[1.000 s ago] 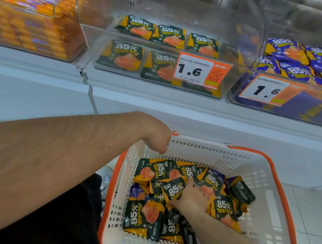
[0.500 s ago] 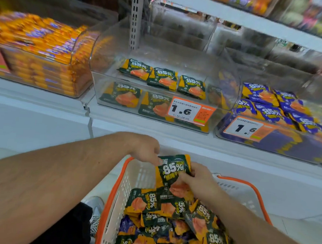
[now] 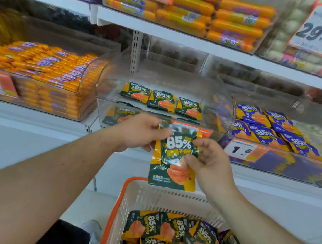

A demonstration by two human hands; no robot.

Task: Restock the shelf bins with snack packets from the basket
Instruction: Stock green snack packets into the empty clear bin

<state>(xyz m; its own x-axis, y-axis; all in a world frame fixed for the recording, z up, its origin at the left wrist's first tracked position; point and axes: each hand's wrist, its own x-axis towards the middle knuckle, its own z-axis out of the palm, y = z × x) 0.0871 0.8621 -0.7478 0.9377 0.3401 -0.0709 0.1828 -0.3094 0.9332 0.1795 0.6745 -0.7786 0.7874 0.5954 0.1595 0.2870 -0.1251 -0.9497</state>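
Green snack packet (image 3: 174, 157), printed "85%", is held upright at the centre of the frame, above the white basket (image 3: 161, 199). Its upper left corner is pinched by the left hand (image 3: 138, 132), its right edge by the right hand (image 3: 209, 162). More packets (image 3: 174, 232) are heaped in the basket at lower centre. Three matching packets (image 3: 161, 100) are seen in the clear bin (image 3: 223, 107) just behind.

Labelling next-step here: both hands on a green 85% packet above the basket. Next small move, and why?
Probably lift the green packet forward into the clear bin just behind it. Left hand and right hand both pinch it above the basket, and that bin holds matching green packets with room to spare.
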